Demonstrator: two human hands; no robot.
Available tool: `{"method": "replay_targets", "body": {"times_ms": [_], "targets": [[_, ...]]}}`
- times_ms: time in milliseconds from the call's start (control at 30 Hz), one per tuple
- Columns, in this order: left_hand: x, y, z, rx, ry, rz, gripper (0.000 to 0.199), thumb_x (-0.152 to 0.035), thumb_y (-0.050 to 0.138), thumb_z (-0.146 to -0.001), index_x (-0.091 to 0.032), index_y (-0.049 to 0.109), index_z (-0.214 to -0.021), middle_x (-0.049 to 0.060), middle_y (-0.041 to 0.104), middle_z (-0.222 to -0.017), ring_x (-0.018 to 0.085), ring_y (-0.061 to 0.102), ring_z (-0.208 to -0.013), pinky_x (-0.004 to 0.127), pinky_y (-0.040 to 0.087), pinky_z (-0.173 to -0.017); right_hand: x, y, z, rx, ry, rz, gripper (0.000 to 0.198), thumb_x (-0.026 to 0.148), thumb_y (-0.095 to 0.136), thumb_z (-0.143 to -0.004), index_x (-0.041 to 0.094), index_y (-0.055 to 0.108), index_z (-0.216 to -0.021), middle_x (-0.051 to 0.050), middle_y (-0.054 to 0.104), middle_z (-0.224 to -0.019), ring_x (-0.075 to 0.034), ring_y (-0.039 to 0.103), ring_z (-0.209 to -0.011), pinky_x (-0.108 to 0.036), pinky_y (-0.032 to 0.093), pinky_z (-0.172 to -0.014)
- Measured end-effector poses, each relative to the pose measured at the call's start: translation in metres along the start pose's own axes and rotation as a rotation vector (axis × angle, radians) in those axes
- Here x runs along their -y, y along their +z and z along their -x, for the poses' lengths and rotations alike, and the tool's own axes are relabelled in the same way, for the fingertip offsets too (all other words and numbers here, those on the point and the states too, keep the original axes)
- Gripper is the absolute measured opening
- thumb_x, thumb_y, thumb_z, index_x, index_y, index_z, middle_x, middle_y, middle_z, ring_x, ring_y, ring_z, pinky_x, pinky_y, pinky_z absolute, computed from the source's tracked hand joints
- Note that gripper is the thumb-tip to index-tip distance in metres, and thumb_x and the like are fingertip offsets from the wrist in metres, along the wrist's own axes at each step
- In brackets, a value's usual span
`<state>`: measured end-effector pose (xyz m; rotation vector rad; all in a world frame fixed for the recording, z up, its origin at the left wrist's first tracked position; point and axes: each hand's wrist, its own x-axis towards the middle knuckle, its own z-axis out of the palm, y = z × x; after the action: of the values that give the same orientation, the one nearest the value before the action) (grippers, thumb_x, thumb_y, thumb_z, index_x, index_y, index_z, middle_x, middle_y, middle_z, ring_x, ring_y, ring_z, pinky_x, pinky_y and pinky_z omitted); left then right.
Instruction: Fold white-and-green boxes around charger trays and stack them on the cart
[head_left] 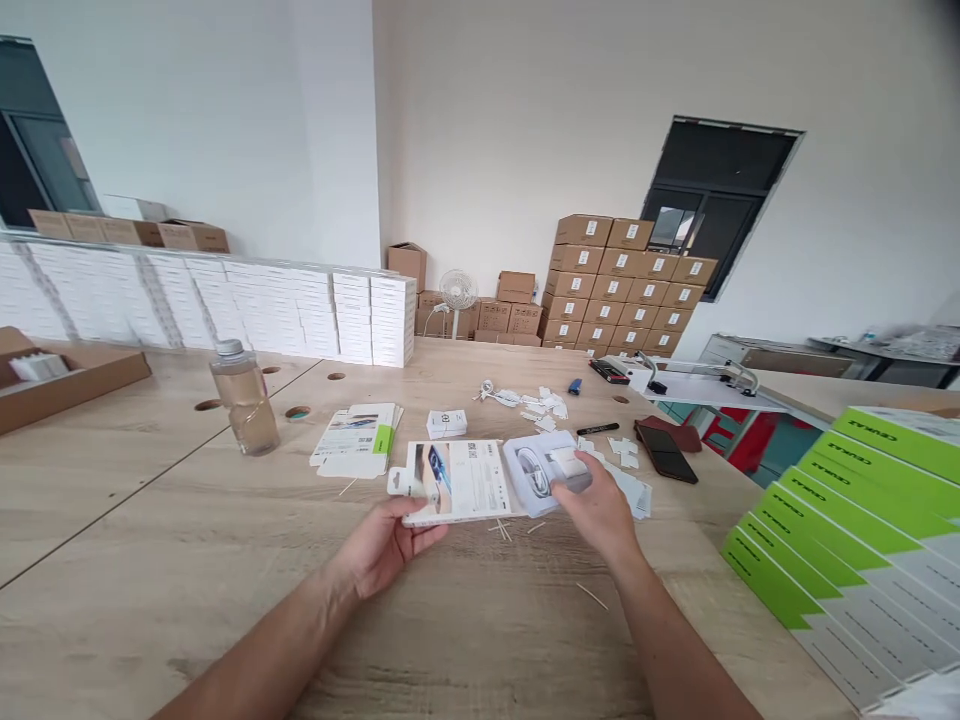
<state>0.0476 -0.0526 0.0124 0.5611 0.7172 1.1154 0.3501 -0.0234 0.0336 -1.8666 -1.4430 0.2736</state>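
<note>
My left hand (390,545) is closed on the near left corner of a flat white retail box (476,480) with a hang tab and a printed picture. My right hand (596,500) grips a clear plastic tray (517,465) by its right side. A coiled white cable (533,472) and a white charger block (568,462) sit in that tray. The tray's left edge meets the right end of the box; whether it is partly inside, I cannot tell. Just beyond the box lies a small stack of white cards (447,424). Flat printed cartons (358,440) lie to the left.
A water bottle (245,398) stands at left. White paper pieces (545,408), a black marker (598,429) and a phone (666,452) lie beyond my right hand. Green and white boxes (840,540) are stacked at right. White boxes (300,305) line the table's far left edge.
</note>
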Motion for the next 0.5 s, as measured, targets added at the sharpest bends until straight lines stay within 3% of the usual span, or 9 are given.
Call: {"method": "replay_targets", "body": {"times_ms": [167,333,400,500], "targets": [[0.017,0.021,0.013,0.093,0.011,-0.016,0.042,-0.01,0.068,-0.076,-0.014,0.058,-0.116,0.014,0.063,-0.122,0.026,0.061,-0.109,0.046,0.047,-0.098,0.006,0.006,0.005,0.004,0.008,0.02,0.064,0.047,0.057,-0.071,0.025,0.047,-0.13,-0.01,0.056,-0.127,-0.032,0.053,-0.114,-0.044,0.043,-0.09],[0.019,0.023,0.014,0.113,0.043,-0.027,0.049,-0.01,0.069,-0.076,-0.016,0.056,-0.122,0.013,0.062,-0.123,0.027,0.06,-0.111,0.045,0.047,-0.098,0.013,0.01,0.011,-0.01,-0.084,-0.039,0.066,0.046,0.062,-0.07,0.024,0.048,-0.13,-0.011,0.053,-0.132,-0.034,0.047,-0.12,-0.048,0.039,-0.096],[0.02,0.023,0.013,0.119,0.063,-0.006,0.05,-0.009,0.069,-0.076,-0.017,0.055,-0.124,0.013,0.062,-0.124,0.026,0.06,-0.11,0.044,0.047,-0.098,0.017,0.011,0.015,0.03,-0.143,-0.183,0.062,0.046,0.06,-0.074,0.025,0.048,-0.131,-0.01,0.054,-0.132,-0.032,0.047,-0.121,-0.047,0.038,-0.098],[0.019,0.025,0.013,0.109,0.115,0.043,0.053,-0.008,0.068,-0.077,-0.019,0.053,-0.127,0.012,0.061,-0.125,0.025,0.059,-0.111,0.044,0.046,-0.099,0.028,0.015,0.027,0.21,-0.247,-0.522,0.05,0.046,0.048,-0.087,0.027,0.046,-0.133,-0.007,0.056,-0.131,-0.025,0.048,-0.123,-0.044,0.036,-0.103]]}}
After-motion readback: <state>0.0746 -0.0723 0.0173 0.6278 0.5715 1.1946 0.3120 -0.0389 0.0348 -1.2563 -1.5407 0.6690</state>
